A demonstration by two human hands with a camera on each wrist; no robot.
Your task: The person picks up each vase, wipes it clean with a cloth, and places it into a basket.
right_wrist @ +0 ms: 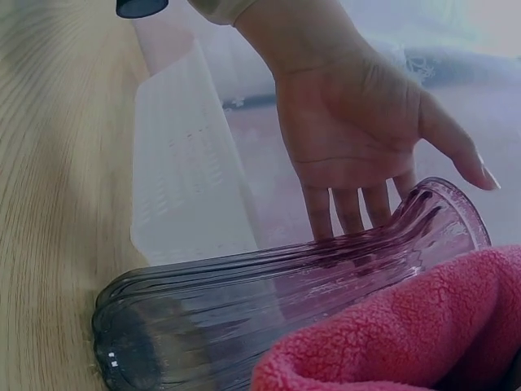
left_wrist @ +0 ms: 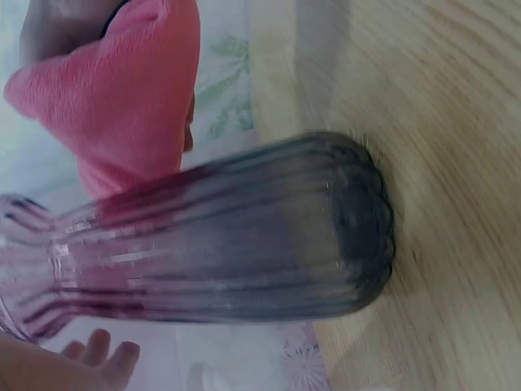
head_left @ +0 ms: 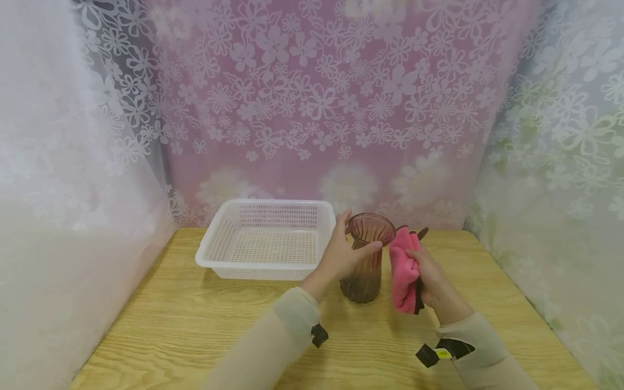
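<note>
A ribbed glass vase [head_left: 363, 273], purple toward its flared mouth and greyish at its base, is stood on the wood-grained table [head_left: 244, 336], between the two hands. The left grip [head_left: 338, 255] is released: its fingers are held straight beside the vase's neck, the thumb spread apart; whether the glass is touched cannot be told. A folded pink cloth [head_left: 402, 273] is grasped by the right grip [head_left: 431, 277], just beside the vase. A white perforated basket [head_left: 265, 266] is set to the left.

Ribbed glass vase [left_wrist: 236, 244] on wooden table [left_wrist: 456, 228]; pink cloth [left_wrist: 134, 94] beside; hands [left_wrist: 57, 368] partly visible.
</note>
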